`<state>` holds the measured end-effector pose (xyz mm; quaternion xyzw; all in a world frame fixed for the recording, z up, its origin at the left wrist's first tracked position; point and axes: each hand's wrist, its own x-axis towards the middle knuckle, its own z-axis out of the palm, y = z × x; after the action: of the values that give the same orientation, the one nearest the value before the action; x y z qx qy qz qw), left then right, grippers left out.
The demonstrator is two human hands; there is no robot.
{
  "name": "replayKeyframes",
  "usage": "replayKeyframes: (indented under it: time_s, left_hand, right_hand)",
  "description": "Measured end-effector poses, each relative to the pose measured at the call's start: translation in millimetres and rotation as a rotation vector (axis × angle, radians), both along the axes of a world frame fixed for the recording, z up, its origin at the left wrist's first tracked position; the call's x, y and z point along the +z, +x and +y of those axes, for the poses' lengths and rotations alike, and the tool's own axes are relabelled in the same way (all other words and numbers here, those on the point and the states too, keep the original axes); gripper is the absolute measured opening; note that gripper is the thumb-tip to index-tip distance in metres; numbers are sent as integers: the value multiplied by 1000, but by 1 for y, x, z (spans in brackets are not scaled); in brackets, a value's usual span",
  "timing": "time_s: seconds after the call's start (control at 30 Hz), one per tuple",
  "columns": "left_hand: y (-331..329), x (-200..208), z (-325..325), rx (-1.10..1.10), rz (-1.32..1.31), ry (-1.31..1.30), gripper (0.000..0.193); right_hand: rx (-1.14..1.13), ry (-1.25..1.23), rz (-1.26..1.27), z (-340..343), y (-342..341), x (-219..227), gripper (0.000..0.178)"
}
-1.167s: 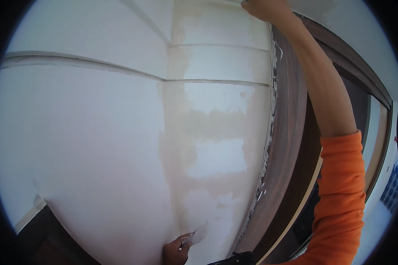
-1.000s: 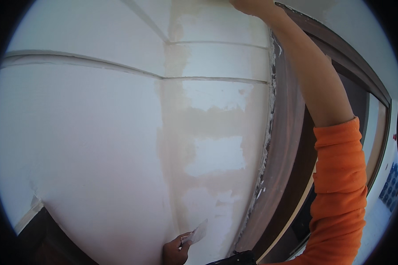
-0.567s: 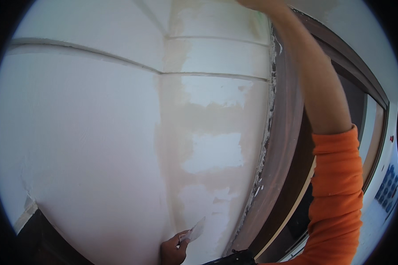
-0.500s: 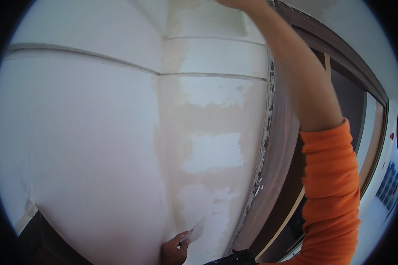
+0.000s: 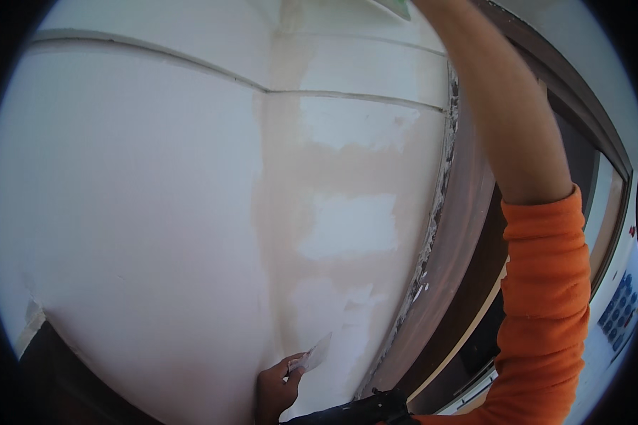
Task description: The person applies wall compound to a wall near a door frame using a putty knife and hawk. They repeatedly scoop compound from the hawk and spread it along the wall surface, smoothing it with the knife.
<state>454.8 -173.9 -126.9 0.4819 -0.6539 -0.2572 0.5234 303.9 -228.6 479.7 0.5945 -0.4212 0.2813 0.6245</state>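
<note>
Low in the view, my left hand [image 5: 279,386] grips a putty knife [image 5: 315,356] with a thin pale blade pointing up and to the right. The knife is in front of a wall [image 5: 347,223] that bears white filler patches on beige; whether the blade touches it I cannot tell. My right forearm [image 5: 503,106], in a pushed-up orange sleeve, reaches to the top edge. Above the wrist my right hand [image 5: 436,4] is almost wholly cut off, its fingers hidden. Beside it shows the corner of a flat, pale greenish piece [image 5: 395,6].
On the right, a brown wooden door frame [image 5: 461,205] has a rough, chipped plaster edge [image 5: 430,234] along it. A larger white wall [image 5: 142,212] meets the patched strip in a corner. Horizontal grooves [image 5: 170,57] cross both. A dark object [image 5: 351,411] lies along the bottom.
The view has tilted down a little, so wall and grooves sit higher. My right hand has slipped almost out at the top. The left hand still grips the putty knife, slightly higher in view.
</note>
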Motion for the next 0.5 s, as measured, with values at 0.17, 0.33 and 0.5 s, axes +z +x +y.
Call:
replayKeyframes:
  time_s: [0.17,0.33,0.5]
  left_hand:
    - [1,0,0,-59,36,62,29]
    - [4,1,3,0,42,49,29]
    - [5,2,1,-49,31,101,29]
  right_hand:
    - [-27,-102,108,-32,-11,-2,16]
    - [53,96,244,-23,8,-85,16]
    - [-1,221,140,8,-13,-118,14]
